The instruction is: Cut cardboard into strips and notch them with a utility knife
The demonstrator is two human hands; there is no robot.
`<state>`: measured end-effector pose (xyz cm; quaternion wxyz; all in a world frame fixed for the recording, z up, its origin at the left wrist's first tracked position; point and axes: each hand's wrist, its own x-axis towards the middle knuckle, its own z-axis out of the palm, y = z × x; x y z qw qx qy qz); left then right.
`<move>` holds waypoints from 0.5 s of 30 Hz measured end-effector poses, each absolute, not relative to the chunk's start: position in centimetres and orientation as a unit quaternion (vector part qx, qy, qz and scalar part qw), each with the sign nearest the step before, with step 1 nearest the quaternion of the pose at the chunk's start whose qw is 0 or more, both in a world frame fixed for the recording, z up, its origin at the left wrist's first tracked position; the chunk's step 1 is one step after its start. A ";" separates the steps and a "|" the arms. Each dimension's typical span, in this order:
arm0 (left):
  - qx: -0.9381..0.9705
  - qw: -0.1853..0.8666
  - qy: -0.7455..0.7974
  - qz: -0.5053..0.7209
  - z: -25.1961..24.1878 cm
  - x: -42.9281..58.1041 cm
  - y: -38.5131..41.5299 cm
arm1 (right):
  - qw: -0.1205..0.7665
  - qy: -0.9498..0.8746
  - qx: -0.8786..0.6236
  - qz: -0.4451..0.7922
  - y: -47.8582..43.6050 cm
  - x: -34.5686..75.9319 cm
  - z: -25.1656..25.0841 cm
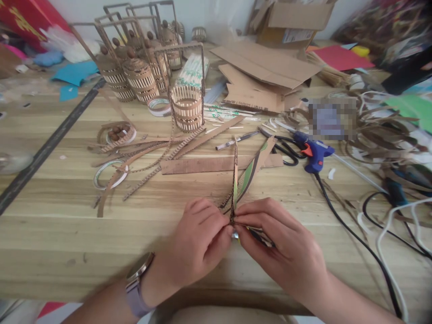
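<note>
Corrugated cardboard strip (234,182) in pinch at near middle of worktop (101,252), between fingertips and thumbs in grip of left hand (200,238) and right hand (283,243), side by side, probably for fine control. With glue gun (316,152) laid at right, likely for easy reach.

- One head camera looks forward and steeply down over the worktop (101,243).
- Left hand (202,238) and right hand (286,247) loom close, lower centre.
- The wall (192,15) lies farthest, along the frame's top.
</note>
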<state>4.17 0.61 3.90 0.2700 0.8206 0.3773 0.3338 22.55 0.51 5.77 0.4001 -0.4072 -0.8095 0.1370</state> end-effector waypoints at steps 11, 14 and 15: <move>0.798 0.288 0.382 0.366 3.9 4.3 0.5 | 0.411 -0.798 -0.415 0.149 0.4 22.2 5.1; 0.796 0.285 0.370 0.385 3.8 4.2 0.5 | 0.412 -0.786 -0.424 0.179 0.5 22.4 5.4; 0.795 0.285 0.368 0.388 3.8 4.2 0.6 | 0.412 -0.783 -0.426 0.189 0.6 22.4 5.5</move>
